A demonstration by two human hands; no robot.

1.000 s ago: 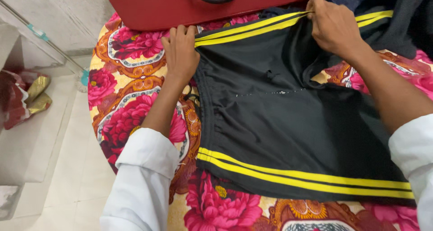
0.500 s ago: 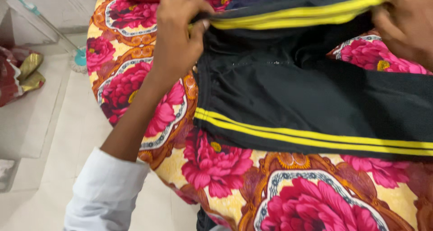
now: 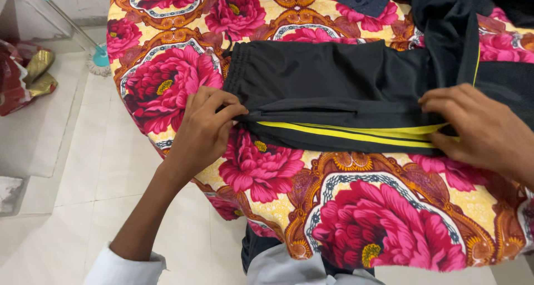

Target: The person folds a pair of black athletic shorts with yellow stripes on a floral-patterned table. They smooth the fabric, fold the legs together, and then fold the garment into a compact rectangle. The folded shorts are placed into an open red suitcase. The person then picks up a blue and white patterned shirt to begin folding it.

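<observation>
The black trousers (image 3: pixel 334 90) lie folded lengthwise across the flowered cloth (image 3: pixel 389 207), filling the upper middle of the frame, with 2 yellow stripes (image 3: pixel 356 134) running along their lower edge. The left hand (image 3: pixel 203 129) sits at the left-centre of the frame, right at the waistband corner — its thumb and fingers pinch the folded edge there. The right hand (image 3: pixel 478 129) is at the right edge of the frame, fingers half-spread and lying flat on the fabric, its fingertips at the striped edge — whether they grip it I cannot tell. The trousers stretch between the 2 hands. More dark clothing (image 3: pixel 445 18) is heaped in the upper right. A pale tiled floor (image 3: pixel 67 168) fills the left side, with a red and gold bundle (image 3: pixel 22 76) at the far left edge.
</observation>
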